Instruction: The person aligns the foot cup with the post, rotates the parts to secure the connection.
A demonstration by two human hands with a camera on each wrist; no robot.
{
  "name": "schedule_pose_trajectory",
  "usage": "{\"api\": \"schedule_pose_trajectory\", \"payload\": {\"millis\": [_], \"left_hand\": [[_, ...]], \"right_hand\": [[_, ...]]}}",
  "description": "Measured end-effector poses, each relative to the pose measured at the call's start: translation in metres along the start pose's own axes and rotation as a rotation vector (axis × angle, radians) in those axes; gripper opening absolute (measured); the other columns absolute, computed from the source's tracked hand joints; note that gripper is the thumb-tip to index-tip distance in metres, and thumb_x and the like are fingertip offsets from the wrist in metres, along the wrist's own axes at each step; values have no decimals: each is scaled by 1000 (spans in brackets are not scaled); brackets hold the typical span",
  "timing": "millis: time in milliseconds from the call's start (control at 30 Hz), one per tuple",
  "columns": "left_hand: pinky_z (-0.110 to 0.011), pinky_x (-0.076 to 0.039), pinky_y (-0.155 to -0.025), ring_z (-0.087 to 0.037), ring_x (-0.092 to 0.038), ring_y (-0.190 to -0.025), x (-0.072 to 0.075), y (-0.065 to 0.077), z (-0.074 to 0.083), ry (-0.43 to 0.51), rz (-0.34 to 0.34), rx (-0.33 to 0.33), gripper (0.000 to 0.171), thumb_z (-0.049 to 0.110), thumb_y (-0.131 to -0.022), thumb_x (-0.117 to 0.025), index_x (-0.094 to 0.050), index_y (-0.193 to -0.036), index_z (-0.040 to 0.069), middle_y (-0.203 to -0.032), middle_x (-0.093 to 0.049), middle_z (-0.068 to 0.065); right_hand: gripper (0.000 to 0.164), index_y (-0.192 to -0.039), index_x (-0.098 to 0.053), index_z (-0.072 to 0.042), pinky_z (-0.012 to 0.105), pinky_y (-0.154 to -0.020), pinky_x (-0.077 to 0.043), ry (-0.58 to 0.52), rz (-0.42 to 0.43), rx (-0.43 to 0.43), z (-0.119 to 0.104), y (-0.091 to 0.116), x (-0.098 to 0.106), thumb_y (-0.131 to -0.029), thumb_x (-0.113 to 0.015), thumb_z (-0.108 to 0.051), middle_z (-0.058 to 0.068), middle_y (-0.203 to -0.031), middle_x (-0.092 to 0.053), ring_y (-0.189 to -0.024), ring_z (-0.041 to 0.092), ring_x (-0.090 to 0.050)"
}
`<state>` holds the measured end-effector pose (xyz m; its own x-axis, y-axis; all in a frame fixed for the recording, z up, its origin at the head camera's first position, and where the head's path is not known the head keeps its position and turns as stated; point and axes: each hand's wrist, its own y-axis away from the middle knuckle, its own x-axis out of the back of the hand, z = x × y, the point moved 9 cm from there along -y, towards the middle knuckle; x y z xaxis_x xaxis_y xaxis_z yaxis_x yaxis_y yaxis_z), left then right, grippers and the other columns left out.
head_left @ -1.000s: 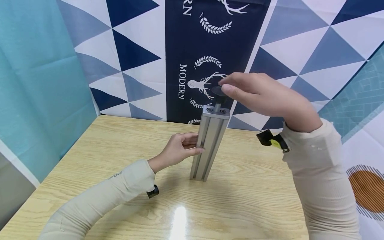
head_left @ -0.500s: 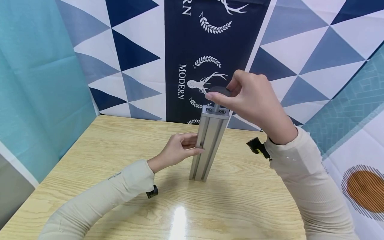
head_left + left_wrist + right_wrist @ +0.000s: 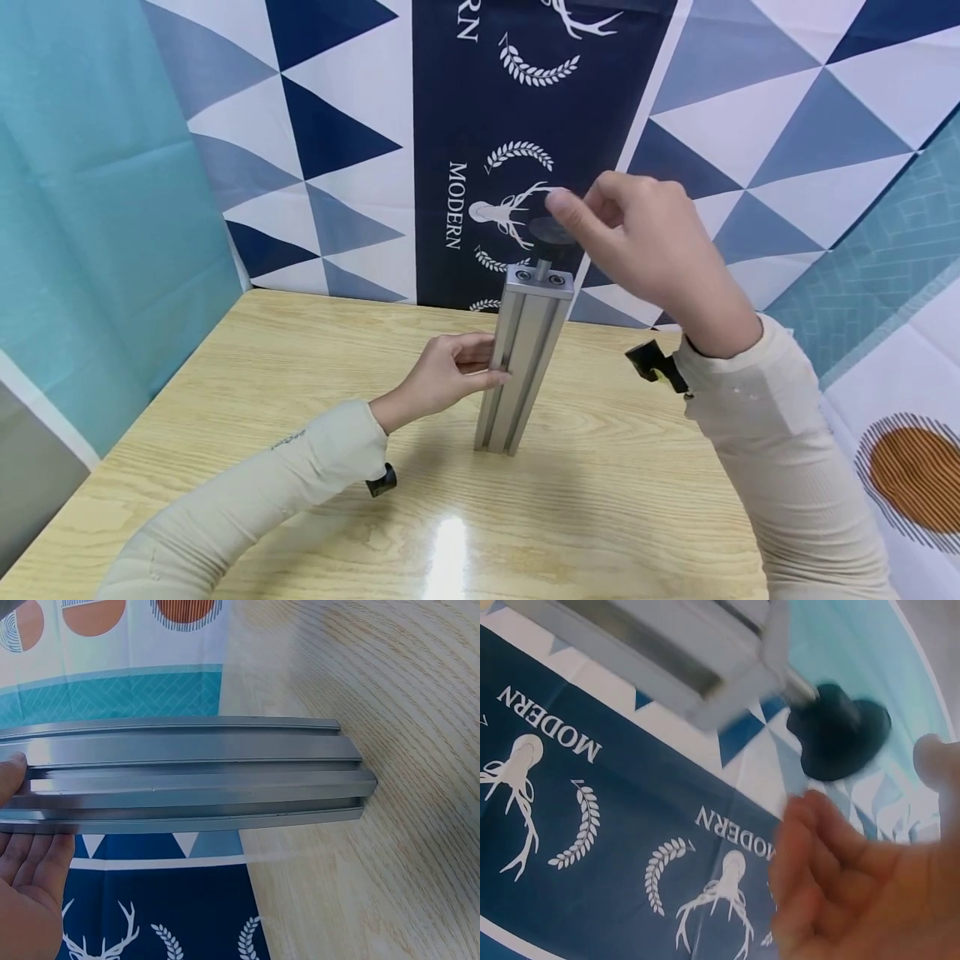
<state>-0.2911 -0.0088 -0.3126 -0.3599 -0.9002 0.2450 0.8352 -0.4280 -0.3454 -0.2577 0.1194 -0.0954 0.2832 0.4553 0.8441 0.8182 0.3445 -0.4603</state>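
Note:
A grey aluminium extrusion (image 3: 522, 367) with long slots stands upright on the table, its end cap fixed by two screws. My left hand (image 3: 442, 377) grips it near mid-height, the thumb on the near face and the fingers behind; the left wrist view shows the extrusion's lower length (image 3: 195, 780). A black foot knob (image 3: 553, 232) on a short metal stem sticks up from the top end. Beside it hovers my right hand (image 3: 651, 237), thumb lifted. In the right wrist view the knob (image 3: 836, 733) lies between loosely bent fingers (image 3: 817, 862) and thumb, apart from both.
The wood-grain table (image 3: 300, 517) carries the extrusion, with a bright light reflection at the front. Behind it hangs a patterned cloth (image 3: 345, 125) with triangles and deer heads. A teal cloth (image 3: 97, 208) hangs on the left. Each sleeve has a small black wrist camera (image 3: 652, 364).
My right hand came down, pinched the knob half a second ago, and now has let go, the thumb raised and the hand slightly right. My left hand and the extrusion stay put.

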Motion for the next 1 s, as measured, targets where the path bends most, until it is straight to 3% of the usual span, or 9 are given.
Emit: {"api": "schedule_pose_trajectory", "payload": {"millis": [133, 267, 333, 400, 467, 567, 733, 833, 1000], "left_hand": [[-27, -56, -85, -24, -68, -102, 0, 0, 1, -7, -1, 0, 49, 6, -81, -77, -60, -125, -4, -112, -68, -17], [-26, -56, -84, -24, -68, -103, 0, 0, 1, -11, -2, -4, 49, 6, -81, -77, -60, -125, -4, -113, -68, -17], [-26, -56, -84, -23, -68, -102, 0, 0, 1, -11, -3, -4, 48, 6, -81, -77, -60, -125, -4, -113, -68, -17], [-26, -56, -84, -23, -68, -102, 0, 0, 0, -9, -4, -7, 48, 6, -81, -77, -60, -125, -3, -113, -68, -18], [-27, -56, -84, -23, -68, -102, 0, -1, 0, -7, -5, -10, 47, 7, -81, -77, -60, -124, -3, -112, -68, -17], [-27, -56, -84, -23, -68, -102, -1, -1, 0, -4, -10, -16, 47, 7, -81, -77, -61, -124, -3, -112, -69, -17], [-27, -56, -84, -23, -68, -102, -1, -2, 2, 0, -16, -19, 47, 7, -81, -77, -61, -124, -3, -112, -69, -17], [-26, -56, -84, -23, -68, -102, -1, -1, 2, 2, -15, -21, 47, 6, -81, -76, -61, -124, -3, -112, -69, -17], [-27, -56, -84, -23, -68, -101, 0, -1, 3, 6, -14, -25, 46, 6, -81, -76, -61, -124, -3, -111, -69, -17]], "right_hand": [[45, -129, -58, -10, 49, -88, -46, -56, -198, 156, -6, -3, -5, -104, -37, -40, 10, -119, -63, -104, 27, -58], [44, -148, -38, -13, 54, -110, -31, -145, -430, 300, -14, -1, -15, -105, -37, -26, 6, -150, -40, -136, 25, -38], [45, -149, -34, -12, 53, -113, -28, -169, -505, 351, -15, 0, -20, -105, -37, -22, 7, -153, -35, -139, 24, -33], [44, -148, -36, -11, 45, -104, -40, -152, -518, 376, -16, 0, -23, -105, -39, -19, 10, -142, -47, -122, 24, -51], [41, -144, -44, -10, 39, -87, -48, -103, -471, 354, -15, -2, -22, -103, -44, -21, 9, -127, -58, -99, 22, -60], [39, -126, -60, -9, 34, -67, -46, -11, -313, 208, -8, -8, -17, -97, -56, -36, 6, -100, -67, -74, 18, -58], [55, -90, -64, -6, 37, -65, -47, 43, -63, -39, 1, -8, -12, -82, -65, -60, 8, -82, -67, -75, 23, -59], [58, -82, -58, -5, 36, -57, -42, 66, 7, -82, 1, -7, -13, -81, -63, -63, 10, -73, -60, -67, 25, -53], [62, -83, -56, -5, 36, -55, -41, 105, 32, -91, -2, -5, -14, -82, -59, -66, 12, -72, -59, -65, 27, -52]]}}
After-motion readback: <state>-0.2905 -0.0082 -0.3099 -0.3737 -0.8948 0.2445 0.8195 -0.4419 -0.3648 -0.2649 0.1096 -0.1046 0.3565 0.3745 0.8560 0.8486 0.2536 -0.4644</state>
